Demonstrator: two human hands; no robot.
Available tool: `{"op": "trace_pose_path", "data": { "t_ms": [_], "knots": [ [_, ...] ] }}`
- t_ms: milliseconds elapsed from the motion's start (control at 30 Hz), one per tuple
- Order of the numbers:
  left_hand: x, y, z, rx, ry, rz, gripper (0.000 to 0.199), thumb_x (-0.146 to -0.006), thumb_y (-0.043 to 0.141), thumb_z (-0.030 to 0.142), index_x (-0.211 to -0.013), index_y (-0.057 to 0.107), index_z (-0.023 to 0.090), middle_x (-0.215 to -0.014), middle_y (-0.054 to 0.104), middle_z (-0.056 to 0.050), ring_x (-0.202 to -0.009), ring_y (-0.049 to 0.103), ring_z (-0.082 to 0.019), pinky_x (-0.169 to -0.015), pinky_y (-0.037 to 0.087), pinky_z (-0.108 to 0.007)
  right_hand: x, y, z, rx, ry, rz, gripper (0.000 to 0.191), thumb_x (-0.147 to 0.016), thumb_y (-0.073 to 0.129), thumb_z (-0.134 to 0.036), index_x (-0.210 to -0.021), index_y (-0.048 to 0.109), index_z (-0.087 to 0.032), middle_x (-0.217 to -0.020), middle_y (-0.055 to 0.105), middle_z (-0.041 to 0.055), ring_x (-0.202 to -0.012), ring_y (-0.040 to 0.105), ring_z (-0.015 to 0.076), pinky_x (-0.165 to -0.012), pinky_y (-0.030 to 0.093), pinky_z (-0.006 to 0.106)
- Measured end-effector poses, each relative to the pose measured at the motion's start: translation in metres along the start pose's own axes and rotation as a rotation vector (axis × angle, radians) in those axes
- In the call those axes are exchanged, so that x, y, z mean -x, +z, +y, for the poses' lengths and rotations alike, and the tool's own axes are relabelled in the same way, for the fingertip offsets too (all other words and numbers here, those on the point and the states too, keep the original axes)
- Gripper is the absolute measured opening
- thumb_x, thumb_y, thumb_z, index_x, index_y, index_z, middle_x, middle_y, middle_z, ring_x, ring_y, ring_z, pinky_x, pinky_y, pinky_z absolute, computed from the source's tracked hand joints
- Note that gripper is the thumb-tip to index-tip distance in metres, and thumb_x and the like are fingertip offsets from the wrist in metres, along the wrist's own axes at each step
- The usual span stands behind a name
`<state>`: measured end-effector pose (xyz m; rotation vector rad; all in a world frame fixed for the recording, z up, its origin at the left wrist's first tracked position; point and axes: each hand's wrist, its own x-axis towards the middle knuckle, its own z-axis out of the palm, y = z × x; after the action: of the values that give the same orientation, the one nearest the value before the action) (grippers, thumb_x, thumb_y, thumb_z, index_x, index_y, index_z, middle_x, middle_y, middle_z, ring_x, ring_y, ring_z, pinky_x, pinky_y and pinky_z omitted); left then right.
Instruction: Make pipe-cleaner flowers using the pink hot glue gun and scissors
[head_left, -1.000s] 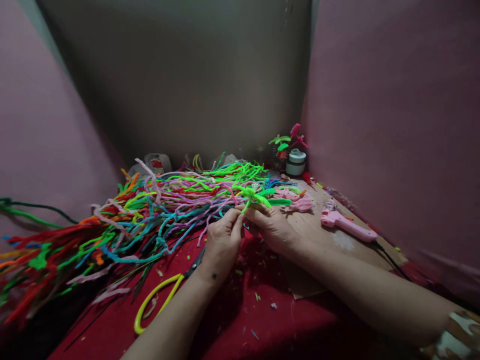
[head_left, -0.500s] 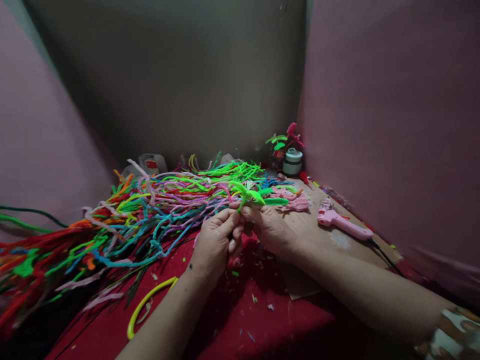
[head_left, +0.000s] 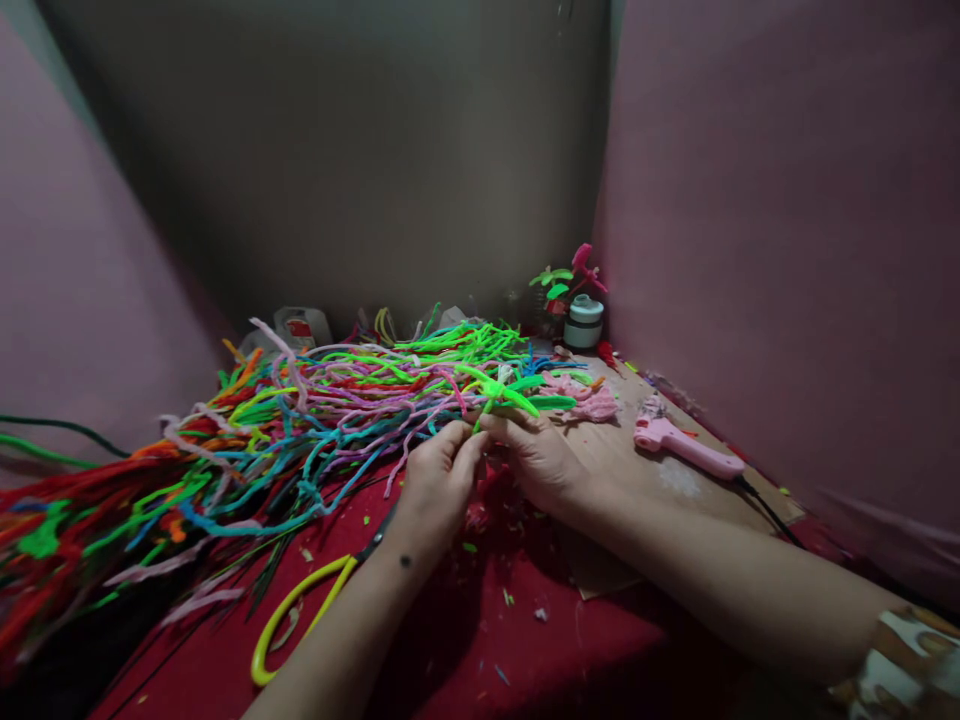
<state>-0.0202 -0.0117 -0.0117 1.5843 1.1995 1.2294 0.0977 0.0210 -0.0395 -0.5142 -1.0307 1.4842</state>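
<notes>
A bright green pipe cleaner piece [head_left: 496,391] with several leaf-like arms spreads above my fingertips. My left hand [head_left: 444,470] pinches its stem from the left, fingers closed. Close against it, my right hand [head_left: 541,458] is also closed on the piece, thumb and finger near the point where the arms meet. The lower end of the stem is hidden by my fingers. Behind both hands lies a big heap of coloured pipe cleaners [head_left: 352,390]. Scissors with yellow handles [head_left: 296,610] lie by my left forearm, which partly covers them.
On the right, a pink glue gun [head_left: 690,448] with a black cable rests on brown cardboard [head_left: 622,455]. Pink fuzzy pieces [head_left: 592,402] lie left of it. A pale jar [head_left: 583,322] stands in the back corner beside pipe cleaner flowers [head_left: 585,268]. Small scraps dot the red cloth [head_left: 525,650].
The green piece has turned slightly, its arms now spread wider above my fingers. My left hand and forearm have shifted a little, uncovering more of the yellow-handled scissors.
</notes>
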Motion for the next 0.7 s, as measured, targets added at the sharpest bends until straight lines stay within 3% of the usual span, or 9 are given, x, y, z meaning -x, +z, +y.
{"op": "trace_pose_path", "data": {
  "t_ms": [100, 200, 333, 467, 700],
  "knots": [
    [0.002, 0.001, -0.007, -0.296, 0.210, 0.169, 0.011, -0.074, 0.061, 0.019, -0.064, 0.058, 0.020, -0.053, 0.047, 0.003, -0.047, 0.039, -0.010, -0.051, 0.027, -0.021, 0.002, 0.001, -0.002, 0.075, -0.060, 0.064, 0.018, -0.068, 0.073, -0.034, -0.073, 0.065, -0.019, -0.063, 0.054, -0.0026, -0.056, 0.040, 0.0103, -0.052, 0.032, 0.024],
    [0.002, 0.000, -0.012, -0.343, 0.252, 0.152, 0.015, -0.077, 0.057, 0.019, -0.062, 0.057, 0.021, -0.053, 0.047, 0.003, -0.048, 0.039, -0.011, -0.053, 0.027, -0.022, 0.005, 0.003, -0.004, 0.147, -0.075, 0.071, 0.019, -0.070, 0.071, -0.036, -0.073, 0.065, -0.019, -0.063, 0.053, -0.0021, -0.060, 0.041, 0.0114, -0.055, 0.033, 0.025],
    [-0.002, -0.001, -0.011, -0.176, 0.109, 0.075, 0.019, -0.081, 0.053, 0.026, -0.063, 0.055, 0.020, -0.053, 0.047, 0.003, -0.045, 0.040, -0.010, -0.047, 0.029, -0.020, 0.007, 0.005, -0.007, 0.169, -0.108, -0.006, 0.020, -0.072, 0.070, -0.037, -0.071, 0.063, -0.019, -0.067, 0.053, -0.0025, -0.063, 0.042, 0.0112, -0.060, 0.035, 0.026],
    [-0.005, -0.001, -0.004, 0.073, -0.081, -0.039, 0.018, -0.080, 0.055, 0.032, -0.069, 0.056, 0.018, -0.051, 0.046, 0.005, -0.037, 0.035, -0.007, -0.037, 0.025, -0.019, 0.007, 0.005, -0.008, 0.186, -0.090, -0.088, 0.023, -0.077, 0.065, -0.039, -0.069, 0.062, -0.018, -0.057, 0.049, -0.0034, -0.055, 0.038, 0.0100, -0.056, 0.031, 0.025],
    [-0.004, -0.003, 0.003, 0.261, -0.152, -0.110, 0.026, -0.078, 0.061, 0.035, -0.063, 0.053, 0.015, -0.048, 0.045, 0.005, -0.035, 0.032, -0.003, -0.034, 0.021, -0.016, 0.004, 0.001, -0.011, 0.186, -0.037, -0.056, 0.026, -0.074, 0.066, -0.042, -0.077, 0.067, -0.017, -0.062, 0.051, -0.0021, -0.054, 0.037, 0.0088, -0.049, 0.029, 0.023]
  ]
}}
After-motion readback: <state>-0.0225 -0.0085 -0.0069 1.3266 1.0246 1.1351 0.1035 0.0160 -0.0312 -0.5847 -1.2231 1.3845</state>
